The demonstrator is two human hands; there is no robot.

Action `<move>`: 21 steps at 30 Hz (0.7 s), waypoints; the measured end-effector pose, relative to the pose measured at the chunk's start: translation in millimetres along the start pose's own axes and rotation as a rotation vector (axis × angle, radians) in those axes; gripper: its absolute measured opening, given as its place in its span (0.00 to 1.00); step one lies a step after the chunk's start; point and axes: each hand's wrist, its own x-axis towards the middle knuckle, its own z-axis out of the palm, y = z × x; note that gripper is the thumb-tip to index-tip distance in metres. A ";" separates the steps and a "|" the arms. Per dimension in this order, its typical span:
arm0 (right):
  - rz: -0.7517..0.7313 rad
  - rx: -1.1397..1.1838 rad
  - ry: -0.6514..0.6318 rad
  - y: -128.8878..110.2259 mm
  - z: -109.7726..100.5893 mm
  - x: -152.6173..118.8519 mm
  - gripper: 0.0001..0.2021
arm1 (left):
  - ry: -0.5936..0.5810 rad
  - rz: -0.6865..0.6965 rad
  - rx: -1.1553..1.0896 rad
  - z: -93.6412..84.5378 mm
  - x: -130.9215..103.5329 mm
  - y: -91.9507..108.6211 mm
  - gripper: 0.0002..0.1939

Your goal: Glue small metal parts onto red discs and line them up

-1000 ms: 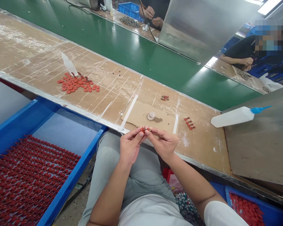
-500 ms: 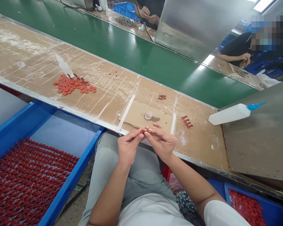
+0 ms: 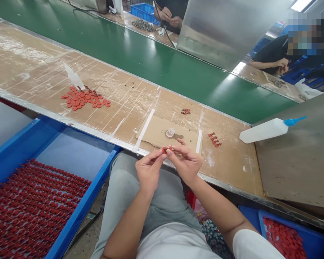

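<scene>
Above the table's front edge, my left hand and my right hand meet fingertip to fingertip. Between them is a small red part with darker bits, pinched from the left by my left thumb and finger. My right fingers grip its right side, where a tiny dark and metallic piece shows. Just beyond lies a cardboard sheet with a small clear cup and a brown stain. Several red parts with dark pieces rest in a row to the right; a small cluster sits farther back.
Red discs and a white spatula-like piece lie left. A white bottle with a blue tip lies right. A blue tray of red parts is lower left, a blue bin lower right. People's hands show beyond the green belt.
Both hands have shifted very slightly, and the red part between the fingertips is turned a little and shows more. The rest of the table looks unchanged.
</scene>
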 end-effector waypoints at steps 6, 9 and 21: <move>0.108 0.083 0.018 -1.7 3.1 -0.4 0.09 | -0.051 0.201 0.082 0.0 0.9 -2.6 0.08; 0.161 0.106 0.027 -2.1 5.7 -0.5 0.08 | -0.052 0.238 0.123 -2.7 2.6 -3.5 0.08; 0.250 0.136 0.074 3.5 6.8 -6.5 0.06 | -0.048 0.294 0.223 -3.1 -2.7 -5.3 0.10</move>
